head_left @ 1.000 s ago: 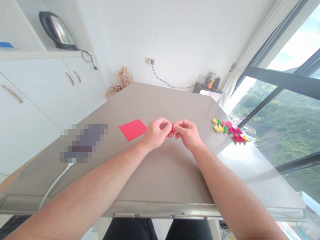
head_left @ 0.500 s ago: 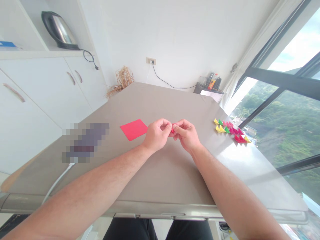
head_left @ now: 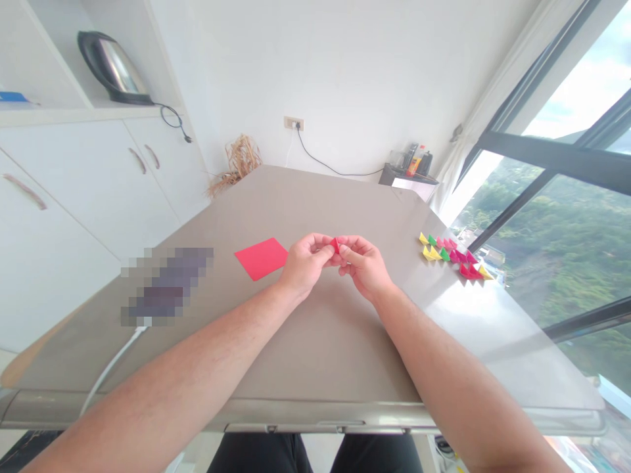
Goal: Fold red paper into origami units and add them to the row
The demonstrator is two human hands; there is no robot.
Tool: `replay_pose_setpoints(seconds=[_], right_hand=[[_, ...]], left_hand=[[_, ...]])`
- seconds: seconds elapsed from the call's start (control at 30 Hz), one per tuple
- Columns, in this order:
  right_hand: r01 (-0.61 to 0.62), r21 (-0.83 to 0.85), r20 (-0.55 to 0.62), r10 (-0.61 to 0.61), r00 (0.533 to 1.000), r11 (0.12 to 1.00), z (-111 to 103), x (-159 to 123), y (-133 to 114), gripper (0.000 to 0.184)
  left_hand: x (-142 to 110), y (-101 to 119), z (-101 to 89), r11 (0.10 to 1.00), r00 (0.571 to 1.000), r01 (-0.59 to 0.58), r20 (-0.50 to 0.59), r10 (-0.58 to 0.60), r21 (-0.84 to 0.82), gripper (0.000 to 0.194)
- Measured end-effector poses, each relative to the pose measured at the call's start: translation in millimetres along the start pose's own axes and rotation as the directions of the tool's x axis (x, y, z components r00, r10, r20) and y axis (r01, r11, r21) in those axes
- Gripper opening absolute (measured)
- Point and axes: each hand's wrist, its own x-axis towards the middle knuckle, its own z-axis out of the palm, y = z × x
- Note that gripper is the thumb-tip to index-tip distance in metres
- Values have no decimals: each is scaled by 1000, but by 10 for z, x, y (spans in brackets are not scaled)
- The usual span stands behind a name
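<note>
My left hand (head_left: pixel 306 261) and my right hand (head_left: pixel 363 264) meet above the middle of the grey table (head_left: pixel 305 348). Both pinch a small folded red paper piece (head_left: pixel 336 245) between thumb and fingertips; only its top corner shows between the fingers. A flat red paper square (head_left: pixel 261 257) lies on the table just left of my left hand. Several small folded paper pieces (head_left: pixel 453 256) in yellow, green and pink lie in a cluster to the right of my right hand.
A blurred dark object (head_left: pixel 167 286) with a white cable (head_left: pixel 111 371) lies at the table's left. White cupboards (head_left: pixel 73 197) and a kettle (head_left: pixel 114 69) stand on the left. A large window (head_left: pixel 552 217) runs along the right. Dried grass (head_left: pixel 236 161) sits at the far corner.
The hands stay together over the table's middle. The fingers have shifted slightly, and the red piece's corner now shows a little higher between them.
</note>
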Motion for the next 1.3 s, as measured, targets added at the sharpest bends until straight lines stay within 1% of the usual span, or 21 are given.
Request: replay_pose_setpoints(seconds=[0.13,0.3,0.43,0.53,0.6,0.67,0.73,0.8,0.87,0.9,0.97,1.0,1.07,1.13,1.17,1.23,1.27,1.3], right_hand=[[-19,-12,37,19,999,1000,0,-8,-16,32],[-27,10,86,26,996,1000,0,-15,-24,32],[-52,12,91,51,995,999,-8,-9,-27,32],[-47,-11,77,48,996,999,-17,-7,-17,34],[-3,-74,51,7,999,997,-19,-6,-1,38],[56,-187,22,-53,998,981,-18,-1,16,38],[90,-289,-10,-97,995,953,-19,7,28,31],[88,-330,-56,-112,992,940,-28,16,23,24],[62,-331,-79,-93,993,942,-48,22,0,20],[46,-324,-79,-76,994,945,-61,24,-16,18],[16,-298,-68,-38,997,955,-87,25,-50,18],[3,-282,-59,-21,998,959,-97,24,-65,20],[-22,-266,-32,14,999,964,-109,22,-82,25],[-31,-309,-46,17,999,951,-109,18,-80,27],[-17,-361,-72,-10,997,932,-106,16,-73,25],[70,-496,-114,-145,983,866,-99,13,-49,21],[138,-558,-102,-233,967,818,-95,12,-34,19],[212,-606,-64,-313,948,766,-91,12,-19,16]], left_hand=[[-13,7,-10,998,1000,-3,-1,3,64,26],[-28,47,-7,992,999,-22,-23,25,120,20],[-43,68,9,994,1000,-27,-2,27,108,18],[-42,61,20,999,1000,3,-20,-2,55,24],[-30,48,17,999,997,37,-61,-36,17,31],[-15,33,3,998,994,64,-95,-62,16,33],[-1,16,-23,996,993,77,-91,-72,50,30],[9,1,-54,992,996,70,-64,-64,102,24],[13,-10,-89,982,999,29,-40,-22,189,21],[14,-13,-106,969,1000,-11,-21,17,248,23],[16,-16,-135,919,992,-127,49,118,373,27],[18,-16,-147,888,982,-190,90,168,419,26],[26,-16,-166,840,960,-279,144,240,466,15],[41,-18,-181,821,953,-303,138,270,483,7],[50,-22,-189,819,954,-299,126,273,490,6],[69,-32,-206,812,957,-287,114,266,508,6],[79,-39,-216,806,958,-284,115,263,519,7],[89,-46,-226,797,958,-284,121,261,533,8]])
